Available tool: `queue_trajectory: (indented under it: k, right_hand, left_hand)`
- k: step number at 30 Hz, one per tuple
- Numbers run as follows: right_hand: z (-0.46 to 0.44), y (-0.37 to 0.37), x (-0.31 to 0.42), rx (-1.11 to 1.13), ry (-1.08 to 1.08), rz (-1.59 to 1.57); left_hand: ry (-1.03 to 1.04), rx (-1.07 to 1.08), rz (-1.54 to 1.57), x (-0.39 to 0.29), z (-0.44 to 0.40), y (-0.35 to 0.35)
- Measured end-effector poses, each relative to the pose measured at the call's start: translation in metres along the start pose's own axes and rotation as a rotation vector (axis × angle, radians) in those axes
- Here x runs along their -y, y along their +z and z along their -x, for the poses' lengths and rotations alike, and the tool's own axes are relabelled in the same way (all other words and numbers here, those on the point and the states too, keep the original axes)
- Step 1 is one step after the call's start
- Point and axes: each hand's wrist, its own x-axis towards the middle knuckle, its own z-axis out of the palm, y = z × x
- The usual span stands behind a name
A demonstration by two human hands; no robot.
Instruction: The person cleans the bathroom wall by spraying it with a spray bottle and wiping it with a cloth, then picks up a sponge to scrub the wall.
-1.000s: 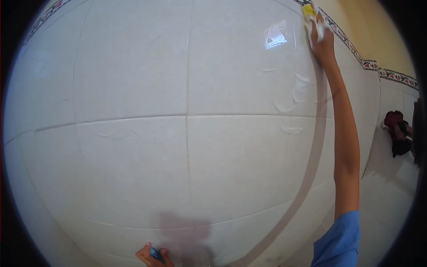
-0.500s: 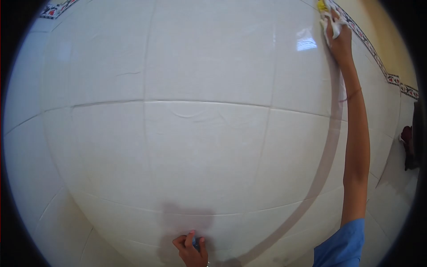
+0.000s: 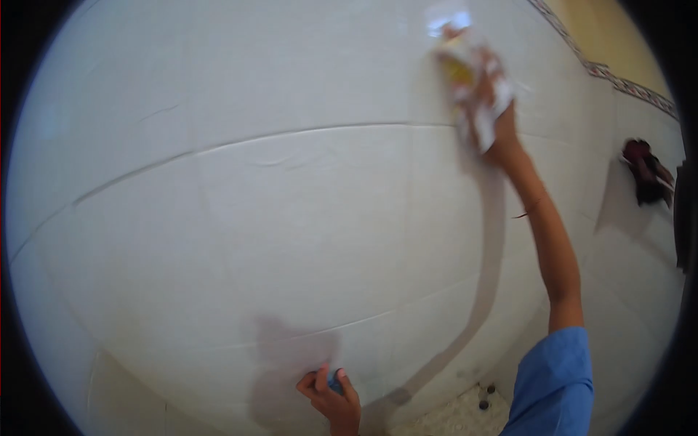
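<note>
My right hand [image 3: 503, 138] presses a white cloth with a yellow patch [image 3: 459, 71] against the white tiled wall [image 3: 313, 218], in the upper right of the head view. Motion blurs the cloth and fingers. Low in the middle, my left hand [image 3: 334, 400] has its fingers curled round a blue object [image 3: 335, 381]. Most of that object is hidden by the hand, so its kind does not show. The shadows of both arms fall on the tiles.
A patterned border strip [image 3: 640, 90] runs along the top right of the tiles, below a yellowish wall [image 3: 618, 36]. Dark red and black items [image 3: 646, 171] hang at the right. Small dark round objects [image 3: 486, 398] lie on the pale floor [image 3: 451, 418] at the bottom.
My right hand has come down and left across the tiles with the cloth, away from the border strip. The view has turned rightward and down. My left hand still grips the blue object.
</note>
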Motion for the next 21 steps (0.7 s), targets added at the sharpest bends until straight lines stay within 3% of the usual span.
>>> queue_trajectory:
  k: [1,2,4,8,11,13,14,16,19,21]
  right_hand:
    - [-0.002,-0.017,0.009,0.1,-0.139,-0.012]
    - [0.005,-0.028,0.0,0.117,-0.13,0.026]
    - [0.019,-0.036,-0.044,0.036,0.12,-0.003]
    - [0.048,-0.027,-0.109,-0.125,0.256,0.174]
    - [0.07,-0.04,-0.075,-0.079,0.18,0.149]
    - [0.086,-0.062,-0.075,0.144,-0.048,0.013]
    - [0.095,-0.069,-0.095,0.145,-0.038,0.021]
    - [0.112,-0.076,-0.16,-0.01,0.458,0.015]
    - [0.114,-0.073,-0.223,-0.195,0.462,0.242]
    - [0.109,-0.063,-0.205,-0.206,0.414,0.214]
  left_hand:
    - [-0.021,-0.068,0.013,0.0,0.001,0.004]
    - [-0.045,-0.141,0.025,0.003,0.003,0.007]
    - [-0.029,-0.114,-0.028,0.009,0.004,0.009]
    - [0.01,-0.198,-0.141,0.002,0.0,0.021]
    - [-0.009,-0.228,-0.207,-0.004,-0.001,0.027]
    - [-0.044,-0.228,-0.232,-0.011,-0.001,0.026]
    - [-0.095,-0.236,-0.21,-0.016,-0.001,0.026]
    - [-0.135,-0.237,-0.185,-0.017,-0.001,0.029]
    - [-0.149,-0.332,-0.136,-0.005,0.004,0.038]
    - [-0.167,-0.383,-0.123,-0.007,0.002,0.038]
